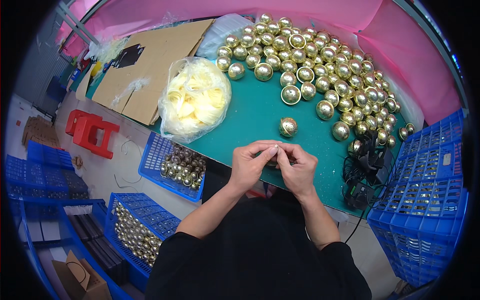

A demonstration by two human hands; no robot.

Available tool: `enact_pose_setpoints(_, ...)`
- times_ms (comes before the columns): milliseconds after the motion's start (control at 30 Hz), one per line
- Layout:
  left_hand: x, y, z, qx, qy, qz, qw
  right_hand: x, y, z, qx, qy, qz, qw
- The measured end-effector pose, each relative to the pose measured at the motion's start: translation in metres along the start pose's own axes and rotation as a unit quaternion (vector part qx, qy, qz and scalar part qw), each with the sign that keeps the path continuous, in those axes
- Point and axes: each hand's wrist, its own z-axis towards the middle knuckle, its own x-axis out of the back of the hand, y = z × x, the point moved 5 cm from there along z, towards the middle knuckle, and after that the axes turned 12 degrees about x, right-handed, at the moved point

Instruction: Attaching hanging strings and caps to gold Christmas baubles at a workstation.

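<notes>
Pinching together at the near edge of the green table (260, 112), the left hand (249, 165) and the right hand (299, 170) hold a small gold piece (271, 161), mostly hidden, so its direction cannot be told; one gold ball (288, 127) lies just behind, a heap of gold balls (325, 60) further right

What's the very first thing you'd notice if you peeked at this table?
The big heap of shiny gold balls spread over the far right of the green table catches the eye first. Next comes the clear bag of pale yellow strands on the left. At the near edge, the left hand and right hand pinch something small together.
</notes>
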Motion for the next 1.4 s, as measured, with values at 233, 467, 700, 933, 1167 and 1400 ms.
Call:
enact_pose_setpoints(233, 0.014, -0.018, 0.004, 0.068, 0.026, -0.015, 0.997, 0.003, -0.005, 0.004, 0.055, -0.039, -0.064, 0.996)
enact_pose_setpoints(467, 0.008, -0.019, 0.0, 0.107, -0.009, -0.064, 0.992, -0.002, 0.015, 0.0, -0.053, -0.019, 0.131, 0.99)
enact_pose_setpoints(700, 0.009, -0.017, -0.007, 0.137, -0.032, -0.049, 0.989, 0.006, 0.013, 0.005, -0.091, -0.023, 0.182, 0.979)
enact_pose_setpoints(933, 0.019, -0.011, -0.016, 0.134, -0.013, -0.06, 0.989, 0.0, 0.018, 0.008, -0.162, -0.017, 0.246, 0.956)
enact_pose_setpoints(1167, 0.04, -0.004, -0.031, 0.126, 0.021, -0.063, 0.99, -0.024, 0.006, 0.0, -0.207, -0.114, 0.241, 0.941)
enact_pose_setpoints(1400, 0.07, -0.001, -0.054, 0.099, 0.058, -0.054, 0.992, -0.061, -0.003, -0.003, -0.16, -0.161, 0.237, 0.945)
